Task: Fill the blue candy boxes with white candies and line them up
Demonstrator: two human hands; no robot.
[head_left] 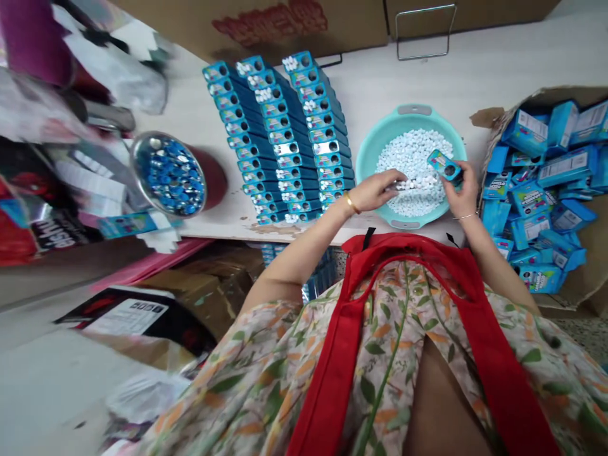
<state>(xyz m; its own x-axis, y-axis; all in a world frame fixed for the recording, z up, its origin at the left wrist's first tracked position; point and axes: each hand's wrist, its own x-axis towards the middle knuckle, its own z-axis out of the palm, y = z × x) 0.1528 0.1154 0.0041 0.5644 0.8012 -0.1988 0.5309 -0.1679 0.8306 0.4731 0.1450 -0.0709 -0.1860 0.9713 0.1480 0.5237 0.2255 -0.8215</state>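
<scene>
A turquoise bowl [368, 158] with grey handles holds many small white pellets [413, 206]. My left hand [377, 190], with a gold bangle at the wrist, reaches into it from the left. Its fingers are curled among the pellets, with brighter white ones at the fingertips. Over the bowl's right side, my right hand [463, 190] grips a small blue box [443, 163] between thumb and fingers. The box is tilted, with a dark round spot on its face. The fingers behind the box are partly hidden.
Stacked blue boxes [289, 136] form three rows left of the bowl, some with white pellets on top. A metal pot [206, 180] holds shiny blue wrapped pieces. At right, a carton [496, 133] is full of blue boxes. Large cardboard boxes [304, 25] line the back.
</scene>
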